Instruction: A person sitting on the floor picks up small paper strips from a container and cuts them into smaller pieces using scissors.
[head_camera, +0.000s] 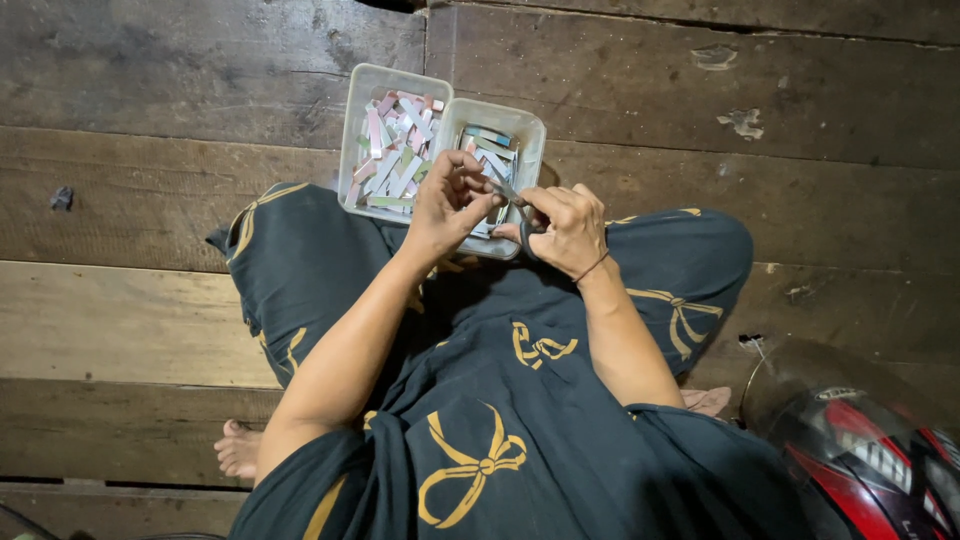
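Observation:
I sit cross-legged on a wooden floor in dark clothes with gold bow prints. My right hand (567, 228) grips a small pair of scissors (512, 197), fingers through the handle. My left hand (447, 203) pinches a small strip at the scissor blades, right over the right-hand clear plastic tub (524, 124). That tub holds several short coloured strips. Beside it on the left, a second clear tub (366, 80) is packed with several pink, green and white strips. Both hands hover just above the tubs' near edge.
Dark, worn floor planks (150, 320) stretch all around. A red, black and white helmet (865, 450) lies at the lower right, close to my right knee. My bare foot (238, 448) shows at the lower left.

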